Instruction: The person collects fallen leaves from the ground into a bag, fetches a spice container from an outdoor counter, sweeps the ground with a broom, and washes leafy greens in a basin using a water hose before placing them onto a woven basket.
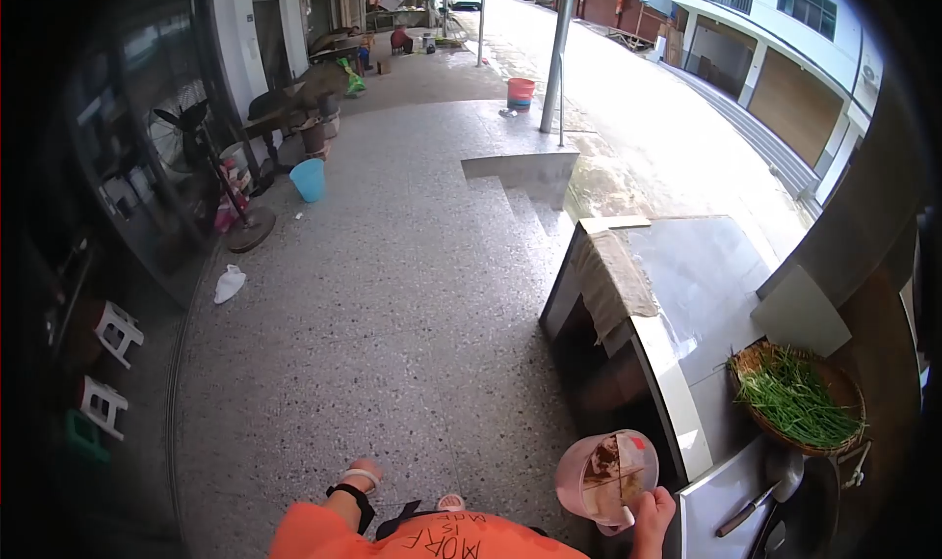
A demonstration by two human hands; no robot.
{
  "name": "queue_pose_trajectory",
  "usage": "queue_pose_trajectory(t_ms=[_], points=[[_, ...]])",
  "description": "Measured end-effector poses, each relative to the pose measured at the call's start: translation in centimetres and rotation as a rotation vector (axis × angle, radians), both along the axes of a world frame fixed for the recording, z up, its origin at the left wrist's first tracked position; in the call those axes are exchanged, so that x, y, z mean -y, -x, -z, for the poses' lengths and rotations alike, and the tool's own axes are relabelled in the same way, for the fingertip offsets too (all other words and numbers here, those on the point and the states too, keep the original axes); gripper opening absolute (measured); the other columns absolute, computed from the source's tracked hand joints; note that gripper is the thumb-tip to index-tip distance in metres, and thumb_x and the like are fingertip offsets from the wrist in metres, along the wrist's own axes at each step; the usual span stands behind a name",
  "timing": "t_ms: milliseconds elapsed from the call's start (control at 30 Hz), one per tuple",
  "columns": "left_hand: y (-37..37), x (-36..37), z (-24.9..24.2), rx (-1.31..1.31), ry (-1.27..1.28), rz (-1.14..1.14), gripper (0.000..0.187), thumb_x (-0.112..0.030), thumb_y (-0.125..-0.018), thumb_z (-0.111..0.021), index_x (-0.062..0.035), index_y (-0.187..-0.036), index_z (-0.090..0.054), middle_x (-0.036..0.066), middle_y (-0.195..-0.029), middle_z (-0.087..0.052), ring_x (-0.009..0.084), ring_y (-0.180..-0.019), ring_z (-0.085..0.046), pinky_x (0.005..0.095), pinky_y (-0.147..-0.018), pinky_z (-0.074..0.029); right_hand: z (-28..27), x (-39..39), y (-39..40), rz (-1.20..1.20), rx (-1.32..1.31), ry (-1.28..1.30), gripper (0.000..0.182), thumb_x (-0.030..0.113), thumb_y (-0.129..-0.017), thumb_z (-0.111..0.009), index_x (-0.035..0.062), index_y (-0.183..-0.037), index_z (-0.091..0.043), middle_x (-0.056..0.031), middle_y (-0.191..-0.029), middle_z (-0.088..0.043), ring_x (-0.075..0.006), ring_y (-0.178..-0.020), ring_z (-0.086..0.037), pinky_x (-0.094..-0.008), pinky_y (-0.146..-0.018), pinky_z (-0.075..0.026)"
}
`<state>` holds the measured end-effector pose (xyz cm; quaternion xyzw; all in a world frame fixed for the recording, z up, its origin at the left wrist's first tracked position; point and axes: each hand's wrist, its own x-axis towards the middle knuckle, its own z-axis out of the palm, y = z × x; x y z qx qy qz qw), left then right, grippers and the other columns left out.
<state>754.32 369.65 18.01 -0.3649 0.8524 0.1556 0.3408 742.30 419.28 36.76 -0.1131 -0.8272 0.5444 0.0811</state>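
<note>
My right hand (653,512) grips the rim of a translucent pinkish plastic bucket (577,479) at the lower right. Brown and pale matter shows inside the bucket, too unclear to name. Low at the left, my left arm comes out of the orange sleeve with a black band at the wrist. My left hand (365,469) appears just beyond the band, small and near a white strap, and its fingers cannot be made out. A sandalled foot (451,502) shows beside the orange shirt.
A tiled counter (702,274) on the right carries a cloth (613,279), a basket of green stalks (800,397) and a ladle (785,476). Left are stools (118,333), a standing fan (250,227) and a blue bucket (308,180). Steps (520,201) and a pole (559,53) stand ahead.
</note>
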Motion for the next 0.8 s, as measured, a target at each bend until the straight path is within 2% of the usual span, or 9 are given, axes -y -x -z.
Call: queue_pose_trajectory(t_ms=[100,167,267,367,500,567,600,667,800], points=[[5.8,0.1,-4.0,-0.303,-0.144,-0.177,0.029,-0.020,-0.072,-0.051,-0.0082,-0.096,-0.061,0.017,-0.096,-0.060,0.0333,-0.091,-0.057,0.0375,-0.080,-0.045,-0.5,4.8,5.6,-0.076,0.038,-0.014,0.021,0.002,-0.067,-0.046,0.0028,-0.050,-0.033,0.0026,-0.048,-0.033,-0.0050,-0.048,-0.031,-0.0242,-0.040,-0.025],[9.8,1.1,-2.3,-0.465,-0.130,-0.176,0.028,-0.020,-0.073,-0.050,-0.0102,-0.097,-0.058,0.015,-0.092,-0.061,0.0315,-0.088,-0.057,0.0371,-0.078,-0.045,0.1,6.9,9.7,-0.120,0.033,0.003,0.021,0.001,-0.067,-0.046,0.0024,-0.050,-0.034,0.0025,-0.048,-0.034,-0.0045,-0.048,-0.031,-0.0237,-0.040,-0.025],[15.3,3.5,-3.3,-0.444,-0.225,-0.126,0.031,-0.023,-0.073,-0.051,-0.0096,-0.100,-0.056,0.014,-0.093,-0.060,0.0295,-0.088,-0.057,0.0359,-0.076,-0.045,0.5,10.5,16.4,-0.188,0.005,0.012,0.020,0.000,-0.068,-0.045,0.0029,-0.051,-0.035,0.0027,-0.049,-0.034,-0.0042,-0.048,-0.030,-0.0233,-0.039,-0.025],[16.8,8.3,-3.0,-0.489,-0.290,-0.279,0.029,-0.025,-0.072,-0.053,-0.0094,-0.096,-0.058,0.013,-0.092,-0.061,0.0283,-0.086,-0.058,0.0355,-0.076,-0.045,-0.8,16.1,23.9,-0.309,0.009,-0.017,0.019,0.000,-0.069,-0.045,0.0030,-0.052,-0.035,0.0031,-0.050,-0.033,-0.0041,-0.048,-0.031,-0.0231,-0.040,-0.025],[11.7,14.7,-2.8,-0.212,-0.004,-0.717,0.028,-0.029,-0.073,-0.055,-0.0075,-0.090,-0.062,0.013,-0.092,-0.061,0.0291,-0.088,-0.058,0.0366,-0.080,-0.045,-1.2,26.0,35.8,-0.530,-0.016,-0.005,0.018,0.000,-0.069,-0.045,0.0014,-0.053,-0.037,0.0016,-0.050,-0.036,-0.0050,-0.050,-0.033,-0.0247,-0.041,-0.028],[8.5,15.2,-4.3,-0.112,0.032,-0.931,0.029,-0.023,-0.078,-0.049,-0.0060,-0.098,-0.061,0.014,-0.102,-0.060,0.0279,-0.093,-0.057,0.0398,-0.080,-0.044,-2.2,32.0,40.8,-0.658,0.013,0.023,0.017,0.001,-0.070,-0.045,0.0007,-0.054,-0.039,0.0004,-0.050,-0.038,-0.0057,-0.050,-0.034,-0.0252,-0.041,-0.030],[5.1,15.8,-0.2,-0.129,-0.014,-1.197,0.028,-0.022,-0.080,-0.050,-0.0026,-0.097,-0.061,0.012,-0.102,-0.060,0.0279,-0.094,-0.057,0.0397,-0.079,-0.044,-3.2,35.1,43.1,-0.711,0.006,-0.023,0.016,0.003,-0.071,-0.045,-0.0004,-0.055,-0.042,-0.0013,-0.049,-0.040,-0.0061,-0.049,-0.036,-0.0254,-0.042,-0.031],[7.3,13.6,-7.4,0.126,-0.001,-1.376,0.035,-0.027,-0.084,-0.047,-0.0037,-0.110,-0.054,0.011,-0.110,-0.057,0.0297,-0.101,-0.054,0.0402,-0.080,-0.045,-2.4,40.7,48.1,-0.808,-0.009,-0.060,0.017,0.006,-0.071,-0.046,-0.0014,-0.057,-0.046,-0.0038,-0.049,-0.044,-0.0075,-0.049,-0.039,-0.0262,-0.042,-0.033],[8.0,14.9,-1.8,0.316,-0.176,-1.307,0.034,-0.027,-0.082,-0.049,-0.0045,-0.107,-0.055,0.013,-0.109,-0.057,0.0302,-0.101,-0.053,0.0401,-0.081,-0.044,-3.3,51.4,53.8,-0.888,0.033,0.020,0.017,0.006,-0.072,-0.045,-0.0016,-0.057,-0.047,-0.0044,-0.049,-0.045,-0.0087,-0.048,-0.042,-0.0264,-0.042,-0.035]])
